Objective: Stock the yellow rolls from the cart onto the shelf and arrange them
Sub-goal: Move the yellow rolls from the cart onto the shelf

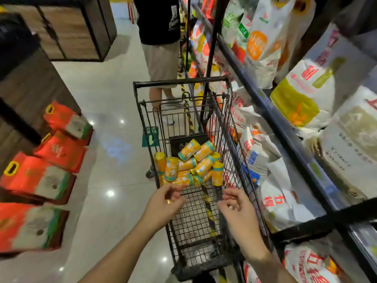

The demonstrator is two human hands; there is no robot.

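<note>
Fingers of left hand (163, 203) and right hand (234, 207) loosely curled, apparently empty, above cart (181, 83); lower yellow rolls (195, 166) hidden.

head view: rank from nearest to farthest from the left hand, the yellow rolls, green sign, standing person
1. yellow rolls, in the cart just ahead of the left hand
2. green sign, cart's left side, beyond the rolls
3. standing person, past the cart's far end

Both forearms are bare, as are the left hand (163, 204) and the right hand (234, 207).
</note>
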